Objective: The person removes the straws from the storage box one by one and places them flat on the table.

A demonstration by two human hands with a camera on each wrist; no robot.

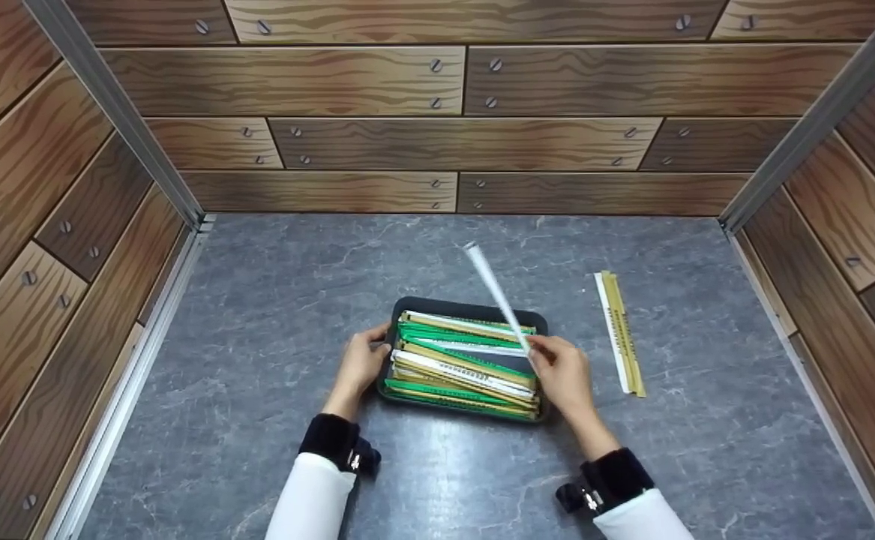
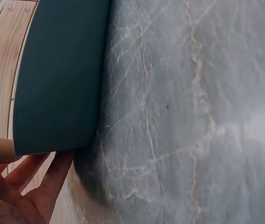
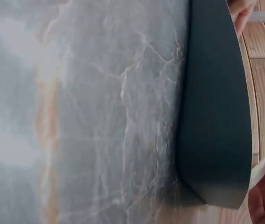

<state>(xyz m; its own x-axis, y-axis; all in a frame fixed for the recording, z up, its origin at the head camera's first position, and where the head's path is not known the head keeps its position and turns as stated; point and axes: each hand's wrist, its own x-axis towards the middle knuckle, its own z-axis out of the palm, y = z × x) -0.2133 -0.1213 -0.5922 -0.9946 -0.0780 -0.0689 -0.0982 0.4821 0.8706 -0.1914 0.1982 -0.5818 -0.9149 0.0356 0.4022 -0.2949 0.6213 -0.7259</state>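
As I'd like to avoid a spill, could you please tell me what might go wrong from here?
The long, thin white packet is pinched near its lower end by the right hand, so it might swing or slip. The slim green, gold and white packets lie crossed, so moving one could drag others. The left hand grips one end of the black rectangular tray; lifting there may tip it.

packets point(image 1: 474, 373) in a tray point(image 1: 467, 305) on a table point(image 1: 280, 300), one packet point(image 1: 498, 292) above it, other packets point(image 1: 619, 334) to the right, wall point(image 1: 362, 142) behind
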